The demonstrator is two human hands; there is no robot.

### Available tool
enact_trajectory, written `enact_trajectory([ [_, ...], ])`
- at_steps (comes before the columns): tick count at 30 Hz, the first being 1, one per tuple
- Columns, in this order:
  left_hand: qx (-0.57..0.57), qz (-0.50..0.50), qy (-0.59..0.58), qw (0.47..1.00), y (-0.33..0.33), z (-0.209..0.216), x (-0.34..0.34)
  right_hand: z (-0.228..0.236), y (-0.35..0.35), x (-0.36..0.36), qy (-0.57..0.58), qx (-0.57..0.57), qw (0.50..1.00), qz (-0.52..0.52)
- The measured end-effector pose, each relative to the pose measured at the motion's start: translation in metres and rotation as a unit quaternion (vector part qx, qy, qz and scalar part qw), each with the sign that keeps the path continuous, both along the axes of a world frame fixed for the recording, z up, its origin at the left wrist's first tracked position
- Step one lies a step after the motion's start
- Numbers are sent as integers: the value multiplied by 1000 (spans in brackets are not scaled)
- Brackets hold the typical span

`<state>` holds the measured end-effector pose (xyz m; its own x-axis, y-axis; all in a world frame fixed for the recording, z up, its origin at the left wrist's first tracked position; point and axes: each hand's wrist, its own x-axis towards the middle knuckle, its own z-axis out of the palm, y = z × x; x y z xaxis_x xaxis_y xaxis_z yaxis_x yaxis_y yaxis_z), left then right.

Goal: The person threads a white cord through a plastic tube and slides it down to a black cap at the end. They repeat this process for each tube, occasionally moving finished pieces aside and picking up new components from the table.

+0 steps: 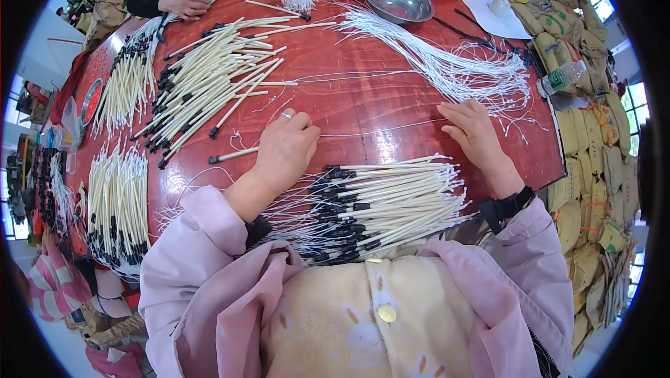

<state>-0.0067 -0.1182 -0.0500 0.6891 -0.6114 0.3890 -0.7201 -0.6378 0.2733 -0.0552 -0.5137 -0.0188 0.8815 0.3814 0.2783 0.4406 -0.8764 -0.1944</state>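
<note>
My left hand [285,149] rests on the red round table [363,102], fingers curled over one cream stick with a black tip [230,155] that pokes out to its left. My right hand [472,131] lies with fingers pinched on a thin white string [380,129] stretched between both hands, at the edge of a loose bundle of white strings [453,67]. Just below both hands, by my chest, lies a pile of cream sticks with black caps and strings attached [384,203].
More stick piles lie at the table's centre left [209,81] and left edge [118,203]. A metal bowl [398,1] stands at the far side. Another person's hands [187,2] work at the top left. Stacked yellowish sacks [593,154] and a plastic bottle [562,78] flank the right.
</note>
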Motion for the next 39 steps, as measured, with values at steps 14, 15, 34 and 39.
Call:
enact_trajectory([
  [14,63,33,19,997,16,2,-9,-1,8,-13,106,-84,988,75],
  [15,93,24,5,995,16,2,-9,-1,8,-13,106,-83,988,77],
  [34,59,-144,58,986,-169,7,-3,-25,21,-24,62,83,991,81],
  [39,-40,-72,50,995,-67,49,25,-7,13,-20,22,114,993,31],
])
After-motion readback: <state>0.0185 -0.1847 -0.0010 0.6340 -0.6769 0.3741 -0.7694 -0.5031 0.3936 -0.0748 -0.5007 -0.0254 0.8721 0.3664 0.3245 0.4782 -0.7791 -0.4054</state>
